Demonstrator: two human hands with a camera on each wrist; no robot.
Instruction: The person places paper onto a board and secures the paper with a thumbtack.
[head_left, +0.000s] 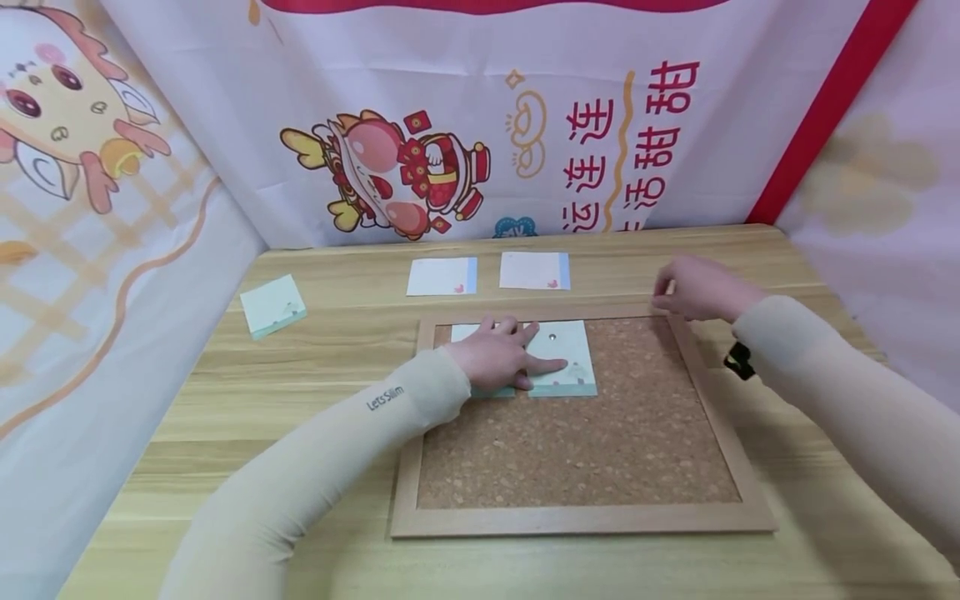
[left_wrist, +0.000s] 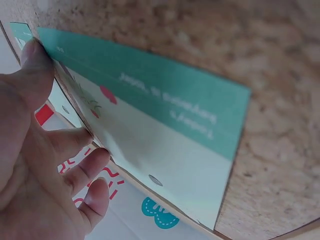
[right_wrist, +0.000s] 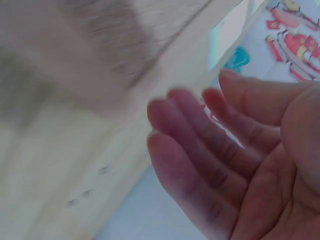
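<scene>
A wooden-framed cork board (head_left: 615, 454) lies on the table. Two pale green notes with darker green bottom strips sit along its upper left part. My left hand (head_left: 491, 358) rests spread over the left note (head_left: 463, 332) and reaches onto the edge of the right note (head_left: 567, 342); its thumb (left_wrist: 36, 62) touches near the gap between them. A silver thumbtack (left_wrist: 155, 179) sits in the right note's top. By the board's upper right corner, my right hand (head_left: 705, 289) hovers with loosely bent fingers (right_wrist: 175, 165) and nothing visible between them.
Three small tack-like pieces (right_wrist: 87, 193) lie on the table right of the board. Beyond the board are two white notes with blue edges, one left (head_left: 441, 277) and one right (head_left: 534, 271). Another green note (head_left: 273, 306) lies far left. Printed cloth (head_left: 465, 67) hangs behind.
</scene>
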